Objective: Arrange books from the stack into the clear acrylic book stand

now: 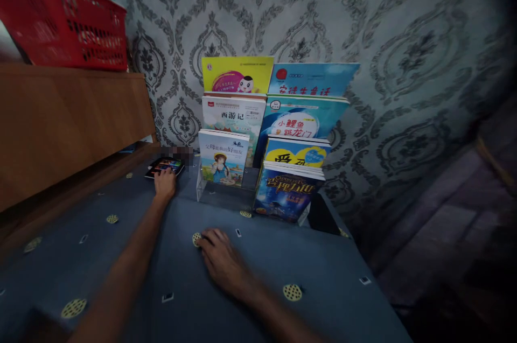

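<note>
At the back left, a dark book (166,164) with a colourful cover lies on the cloth beside the wooden cabinet. My left hand (165,182) is on its near edge, the bent fingers gripping it at the cover; the thumb's exact place is hard to make out. My right hand (224,259) rests on the cloth in front of the book rack, palm down, fingers loosely apart and holding nothing. In the clear rack (201,187), several books stand in two tiered columns. A white book with a girl on it (222,157) is front left, and a dark blue book (286,192) is front right.
Blue-grey cloth (194,305) with a pineapple print covers the surface. On the left, a wooden cabinet (76,122) bears a red basket (68,14). Patterned wallpaper (299,9) rises behind the rack. The surface's right edge drops off to a dark area.
</note>
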